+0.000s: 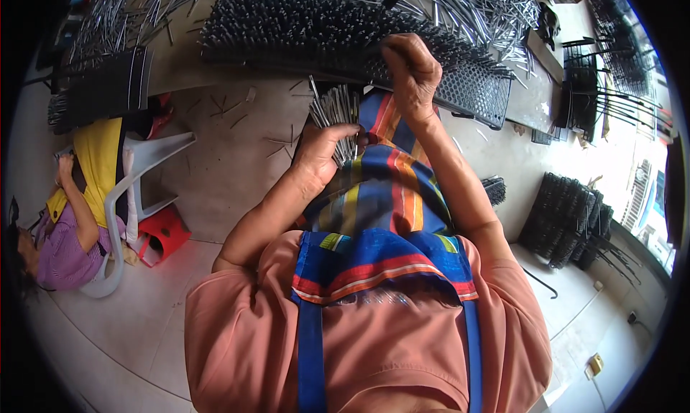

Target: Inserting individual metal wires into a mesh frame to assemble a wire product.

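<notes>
A bundle of thin metal rods (335,103) stands in my left hand (320,151), with its fingers wrapped round the lower part. It is held over my lap, just short of the table. In front of me lies a long black perforated rack (471,93). Dark upright rods (295,26) fill most of its holes densely, while holes at its right end show bare. My right hand (415,72) is over the near edge of the rack, right of the middle. Its fingers are curled together in a pinch, and whatever is between the fingertips cannot be made out.
Loose metal rods (496,14) lie heaped behind the rack, more at far left. At left a person in a purple top (68,258) sits on a white plastic chair (115,205) by another black rack (108,82). Black stacked racks (564,223) stand on the floor at right.
</notes>
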A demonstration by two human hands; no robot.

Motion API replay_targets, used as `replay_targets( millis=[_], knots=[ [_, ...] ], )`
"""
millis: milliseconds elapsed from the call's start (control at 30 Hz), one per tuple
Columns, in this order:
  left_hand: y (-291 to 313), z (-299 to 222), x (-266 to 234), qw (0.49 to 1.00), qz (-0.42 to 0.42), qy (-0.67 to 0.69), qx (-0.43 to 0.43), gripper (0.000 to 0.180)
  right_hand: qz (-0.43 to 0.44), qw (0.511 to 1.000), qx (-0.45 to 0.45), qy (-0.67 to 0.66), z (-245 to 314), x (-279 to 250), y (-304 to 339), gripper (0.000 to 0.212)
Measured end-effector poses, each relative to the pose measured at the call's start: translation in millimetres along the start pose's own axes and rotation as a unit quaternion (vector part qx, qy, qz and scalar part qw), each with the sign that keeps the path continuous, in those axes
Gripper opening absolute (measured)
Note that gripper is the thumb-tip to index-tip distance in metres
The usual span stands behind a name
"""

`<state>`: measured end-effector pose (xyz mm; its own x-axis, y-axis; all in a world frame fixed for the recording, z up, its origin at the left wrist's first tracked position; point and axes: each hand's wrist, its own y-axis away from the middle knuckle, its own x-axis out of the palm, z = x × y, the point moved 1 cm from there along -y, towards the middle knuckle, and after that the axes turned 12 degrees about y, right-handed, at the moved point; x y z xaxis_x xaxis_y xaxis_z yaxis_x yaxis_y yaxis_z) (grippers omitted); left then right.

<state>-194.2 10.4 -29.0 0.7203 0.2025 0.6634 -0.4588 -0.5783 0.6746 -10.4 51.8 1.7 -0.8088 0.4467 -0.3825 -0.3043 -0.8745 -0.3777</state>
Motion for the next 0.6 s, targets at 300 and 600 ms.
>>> replay_targets(
  millis=[300,600],
  knots=[
    [-1,-5,3,0.999,-0.003,0.043,-0.002,0.021,-0.001,0.998,-0.044,0.055,2,10,-1,0.012],
    [-4,-1,9,1.000,-0.017,0.019,0.013,0.026,0.020,0.973,-0.072,0.218,6,20,-14,0.014]
  ],
)
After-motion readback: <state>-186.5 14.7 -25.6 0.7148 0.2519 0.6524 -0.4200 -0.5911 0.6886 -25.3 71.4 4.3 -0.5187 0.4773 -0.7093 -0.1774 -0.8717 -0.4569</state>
